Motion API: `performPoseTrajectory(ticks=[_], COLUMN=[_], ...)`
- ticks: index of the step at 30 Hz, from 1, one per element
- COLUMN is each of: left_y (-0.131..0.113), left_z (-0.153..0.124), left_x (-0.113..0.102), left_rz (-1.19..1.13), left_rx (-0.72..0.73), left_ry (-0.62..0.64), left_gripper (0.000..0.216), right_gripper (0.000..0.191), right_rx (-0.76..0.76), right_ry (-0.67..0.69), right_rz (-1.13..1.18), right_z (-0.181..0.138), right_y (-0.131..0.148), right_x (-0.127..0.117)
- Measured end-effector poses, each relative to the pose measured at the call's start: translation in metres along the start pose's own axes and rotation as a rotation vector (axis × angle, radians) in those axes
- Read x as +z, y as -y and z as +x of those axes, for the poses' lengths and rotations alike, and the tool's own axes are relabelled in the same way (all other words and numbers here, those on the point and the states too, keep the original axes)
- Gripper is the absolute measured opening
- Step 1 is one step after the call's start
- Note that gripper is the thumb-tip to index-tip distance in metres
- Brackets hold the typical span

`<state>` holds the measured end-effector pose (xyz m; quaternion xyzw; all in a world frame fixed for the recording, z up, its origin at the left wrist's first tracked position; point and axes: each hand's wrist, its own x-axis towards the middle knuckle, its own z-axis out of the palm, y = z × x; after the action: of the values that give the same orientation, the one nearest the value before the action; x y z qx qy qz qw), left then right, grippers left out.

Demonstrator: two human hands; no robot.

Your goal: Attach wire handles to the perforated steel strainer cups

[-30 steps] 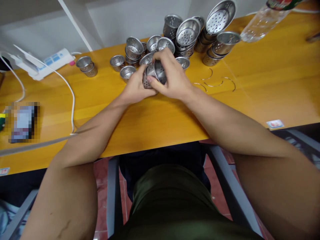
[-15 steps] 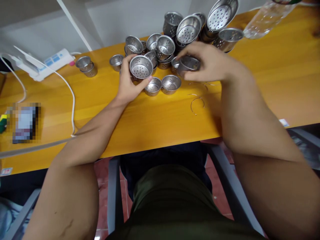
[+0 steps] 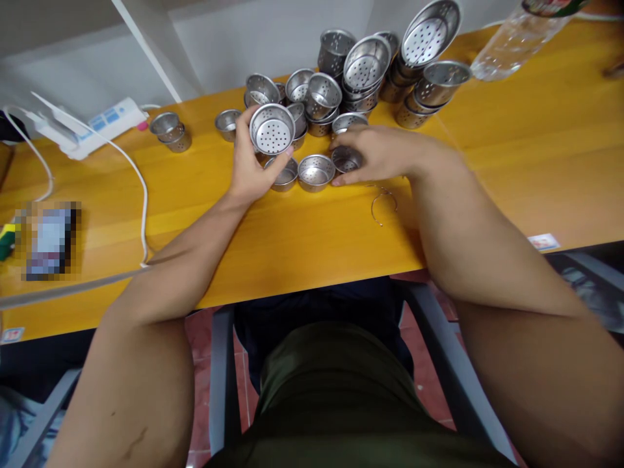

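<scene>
My left hand (image 3: 248, 172) grips a perforated steel strainer cup (image 3: 272, 128), tilted so its holed bottom faces me. My right hand (image 3: 377, 153) lies low on the yellow wooden table (image 3: 302, 227), its fingers closed on a small steel cup (image 3: 346, 158). Two shallow steel cups (image 3: 316, 172) stand between my hands. A thin wire ring (image 3: 383, 205) lies just under my right wrist.
A pile of several more strainer cups (image 3: 365, 65) stands behind my hands. Two stacked cups (image 3: 168, 129), a white power strip (image 3: 97, 123) and its cable (image 3: 141, 195) lie at the left. A clear plastic bottle (image 3: 511, 42) lies at the far right. The table edge runs just before my lap.
My hands separated from one cup held together. The left now holds a strainer cup tilted toward me. The right swung out, then came down onto a small cup on the table.
</scene>
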<state>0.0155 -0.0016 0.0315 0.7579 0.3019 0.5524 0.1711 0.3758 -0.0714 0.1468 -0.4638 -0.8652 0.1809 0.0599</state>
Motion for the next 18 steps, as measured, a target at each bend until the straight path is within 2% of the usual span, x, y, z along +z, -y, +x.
performPoseTrajectory(ticks=[5, 6, 9, 11, 14, 16, 18], left_y=[0.008, 0.01, 0.015, 0.016, 0.017, 0.018, 0.016], left_z=[-0.001, -0.001, -0.002, -0.002, -0.001, -0.001, 0.0], left_x=[0.001, 0.001, 0.002, 0.002, 0.002, 0.002, 0.002], left_rz=[-0.031, -0.042, -0.054, -0.041, -0.011, 0.003, 0.006], left_rx=[0.032, 0.049, 0.074, 0.06, 0.048, 0.062, 0.069], left_ry=[0.0, 0.003, 0.01, 0.013, 0.0, -0.015, -0.024], left_gripper=[0.112, 0.113, 0.113, 0.113, 0.114, 0.114, 0.113], right_gripper=[0.088, 0.081, 0.034, 0.018, 0.012, 0.013, 0.015], right_rx=[-0.055, -0.038, 0.116, 0.254, 0.399, 0.433, 0.427], right_ry=[0.02, 0.009, -0.091, -0.114, 0.046, 0.174, 0.226], right_rz=[0.068, 0.077, 0.019, -0.084, -0.159, -0.131, -0.109], right_z=[-0.008, -0.012, -0.025, -0.032, -0.034, -0.031, -0.026], right_y=[0.011, 0.01, 0.001, -0.011, -0.029, -0.036, -0.04], right_x=[-0.009, -0.015, -0.034, -0.045, -0.052, -0.051, -0.047])
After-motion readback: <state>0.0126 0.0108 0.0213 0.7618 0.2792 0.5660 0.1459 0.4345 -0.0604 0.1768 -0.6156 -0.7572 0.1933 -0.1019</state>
